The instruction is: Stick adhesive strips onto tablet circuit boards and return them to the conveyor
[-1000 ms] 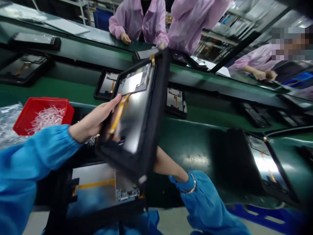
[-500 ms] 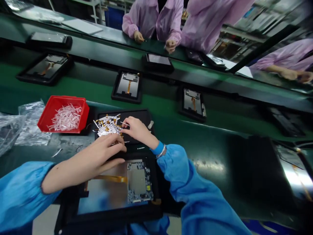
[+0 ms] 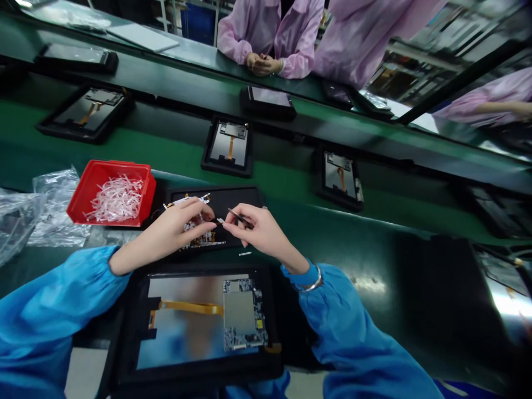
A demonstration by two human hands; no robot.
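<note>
My left hand [image 3: 177, 230] hovers over a black tray [image 3: 241, 200] of small silver and gold strips [image 3: 198, 237], fingertips pinched on a tiny piece. My right hand [image 3: 260, 233] grips thin tweezers [image 3: 238, 217] whose tips meet the left fingertips. In front of me lies a black framed panel [image 3: 137, 327] with a circuit board [image 3: 244, 314] and an orange flex cable [image 3: 191, 306], face up, untouched.
A red bin [image 3: 89, 191] of white strips sits at the left beside crumpled plastic bags [image 3: 39, 208]. Several black framed panels [image 3: 228, 145] ride the green conveyor [image 3: 166, 158]. People in pink coats [image 3: 272, 33] stand across it.
A second ago both hands held a framed panel up; it is gone from them. They moved to the strip tray, and the right hand now holds tweezers against the left fingertips.
</note>
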